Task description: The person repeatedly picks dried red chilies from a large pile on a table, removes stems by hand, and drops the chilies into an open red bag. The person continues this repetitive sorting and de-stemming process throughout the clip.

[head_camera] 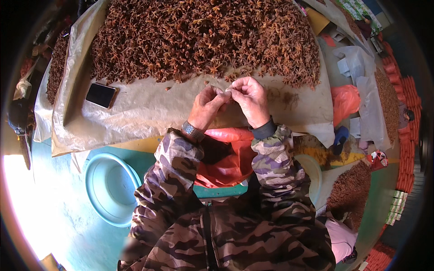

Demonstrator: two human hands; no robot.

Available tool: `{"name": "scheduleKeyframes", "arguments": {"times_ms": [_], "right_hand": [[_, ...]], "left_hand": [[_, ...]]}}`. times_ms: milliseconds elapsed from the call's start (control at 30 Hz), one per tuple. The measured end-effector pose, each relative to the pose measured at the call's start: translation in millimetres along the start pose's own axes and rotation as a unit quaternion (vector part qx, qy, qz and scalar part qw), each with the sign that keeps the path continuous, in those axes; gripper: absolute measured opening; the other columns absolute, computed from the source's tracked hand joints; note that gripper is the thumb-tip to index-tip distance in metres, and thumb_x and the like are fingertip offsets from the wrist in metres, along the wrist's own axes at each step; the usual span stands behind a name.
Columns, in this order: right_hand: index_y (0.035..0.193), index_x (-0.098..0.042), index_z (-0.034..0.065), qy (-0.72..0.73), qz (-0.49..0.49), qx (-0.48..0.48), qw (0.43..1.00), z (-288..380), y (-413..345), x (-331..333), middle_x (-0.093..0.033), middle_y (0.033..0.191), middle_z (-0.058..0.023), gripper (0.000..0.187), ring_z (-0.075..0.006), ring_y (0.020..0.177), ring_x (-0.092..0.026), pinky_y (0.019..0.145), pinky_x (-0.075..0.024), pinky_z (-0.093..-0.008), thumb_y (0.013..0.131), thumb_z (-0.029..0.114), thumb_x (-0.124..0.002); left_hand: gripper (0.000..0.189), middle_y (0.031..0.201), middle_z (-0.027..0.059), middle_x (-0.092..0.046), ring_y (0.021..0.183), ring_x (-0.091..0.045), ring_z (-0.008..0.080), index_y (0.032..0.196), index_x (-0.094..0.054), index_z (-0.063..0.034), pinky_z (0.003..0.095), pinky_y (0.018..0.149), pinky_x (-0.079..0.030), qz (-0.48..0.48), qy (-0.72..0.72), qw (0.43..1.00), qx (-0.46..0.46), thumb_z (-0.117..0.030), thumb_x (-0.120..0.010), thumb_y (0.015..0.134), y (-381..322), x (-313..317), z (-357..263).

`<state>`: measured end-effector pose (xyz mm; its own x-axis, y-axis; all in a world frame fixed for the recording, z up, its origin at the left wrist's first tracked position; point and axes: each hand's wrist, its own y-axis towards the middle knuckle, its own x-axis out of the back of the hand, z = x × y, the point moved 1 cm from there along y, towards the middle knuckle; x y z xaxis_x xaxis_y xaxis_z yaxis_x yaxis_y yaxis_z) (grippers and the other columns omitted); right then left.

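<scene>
My left hand [209,105] and my right hand [250,99] meet over the near edge of a plastic-covered table [152,105]. Thumbs and fingertips are pinched together and touch across the two hands. Whatever is between them is too small or too hidden to make out. Just beyond the fingers spreads a large heap of dried star anise [203,37], reddish brown. A few loose pieces lie apart on the sheet, among them a small bit [168,88]. Below my wrists an orange-red plastic bag [234,162] hangs open, its inside dark.
A smartphone [101,95] lies on the sheet at left. Light blue basins stand on both sides, one at left [113,189] and one partly behind my right arm [310,172]. Another brown heap [351,193] is at lower right, beside a person in pink [340,238]. Red sacks [408,135] are stacked far right.
</scene>
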<state>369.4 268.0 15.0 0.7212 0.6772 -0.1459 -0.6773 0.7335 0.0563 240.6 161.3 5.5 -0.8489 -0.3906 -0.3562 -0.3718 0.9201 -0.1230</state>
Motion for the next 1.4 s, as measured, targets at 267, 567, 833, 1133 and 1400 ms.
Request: {"name": "scheduleKeyframes", "arguments": {"times_ms": [267,567,833,1133,1400], "right_hand": [[0.110,-0.057,-0.0005,-0.013,0.011,0.018,1.000,-2.1,-2.0,7.1,-0.069,0.100,-0.0080,0.018,-0.0128,0.092,-0.067,0.084,-0.0558,-0.0266,0.096,-0.003,-0.067],[0.104,-0.061,0.0000,0.013,-0.012,0.009,1.000,-5.3,-4.0,8.0,-0.070,0.093,-0.0051,0.016,-0.0092,0.084,-0.067,0.076,-0.0554,-0.0249,0.092,-0.003,-0.070],[0.109,-0.059,0.0003,0.017,-0.001,-0.014,1.000,-3.9,-7.0,10.4,-0.068,0.099,-0.0055,0.015,-0.0107,0.090,-0.065,0.082,-0.0539,-0.0256,0.096,-0.001,-0.066],[0.108,-0.059,0.0004,0.030,0.025,-0.025,0.999,-2.4,-11.3,19.1,-0.067,0.099,-0.0045,0.013,-0.0096,0.088,-0.063,0.081,-0.0536,-0.0254,0.096,0.001,-0.066],[0.107,-0.059,0.0009,0.031,0.042,-0.012,0.999,-4.8,-13.7,20.5,-0.066,0.099,-0.0040,0.013,-0.0092,0.089,-0.063,0.083,-0.0528,-0.0247,0.096,0.001,-0.065]], "left_hand": [[0.023,0.082,-0.0017,-0.064,0.069,-0.056,0.0061,0.094,-0.059,-0.0082,0.0218,0.063,-0.045,0.007,-0.073,0.997,0.014,-0.018,-0.080,0.094,1.1,-1.1,9.2],[0.019,0.081,-0.0027,-0.065,0.064,-0.054,0.0042,0.093,-0.060,-0.0104,0.0208,0.055,-0.042,0.032,-0.111,0.993,0.022,-0.012,-0.079,0.094,4.3,-0.9,14.3],[0.019,0.081,-0.0012,-0.065,0.063,-0.054,0.0049,0.092,-0.058,-0.0115,0.0201,0.055,-0.041,0.004,-0.153,0.987,0.051,-0.014,-0.077,0.096,1.0,-9.6,11.3],[0.020,0.080,-0.0041,-0.063,0.064,-0.053,0.0042,0.090,-0.058,-0.0125,0.0203,0.057,-0.042,0.063,-0.153,0.985,0.058,-0.011,-0.078,0.095,3.2,-7.5,13.3],[0.022,0.085,-0.0058,-0.063,0.075,-0.056,0.0021,0.088,-0.059,-0.0112,0.0192,0.066,-0.045,0.054,-0.087,0.995,-0.004,-0.005,-0.079,0.093,-0.5,-13.0,8.4]]}}
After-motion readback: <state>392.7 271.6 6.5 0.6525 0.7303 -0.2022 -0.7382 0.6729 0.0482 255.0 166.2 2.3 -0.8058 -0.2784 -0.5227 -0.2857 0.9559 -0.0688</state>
